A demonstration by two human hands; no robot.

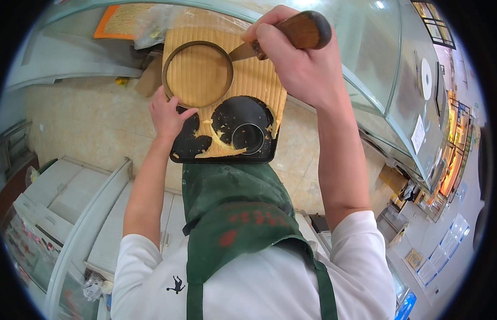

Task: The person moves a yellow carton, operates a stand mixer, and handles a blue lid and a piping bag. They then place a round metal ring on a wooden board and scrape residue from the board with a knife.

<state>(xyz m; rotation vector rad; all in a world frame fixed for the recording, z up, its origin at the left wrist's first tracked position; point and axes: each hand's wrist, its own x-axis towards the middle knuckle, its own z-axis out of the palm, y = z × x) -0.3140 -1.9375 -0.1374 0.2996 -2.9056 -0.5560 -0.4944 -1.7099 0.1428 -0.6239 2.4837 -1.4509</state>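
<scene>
A large round metal ring [231, 76] stands on a ridged sheet of yellow sponge cake [254, 80]. My left hand [167, 114] holds the ring at its near left side, thumb and fingers at the rim. In my right hand [294, 60] is a wooden-handled blade [242, 52], possibly a palette knife or a knife. Its tip meets the ring's outer right side. The cake lies in a black baking tray [240, 161]. Round pieces are gone from the near part, baring the tray. A smaller metal ring [247, 139] sits there beside curved cake scraps [222, 150].
Glass panels of a display case [370, 60] rise on the right and beyond the tray. An orange tray of pale grains [124, 20] and a clear plastic bag [152, 28] lie at the far left. My green apron [236, 188] touches the tray's near side.
</scene>
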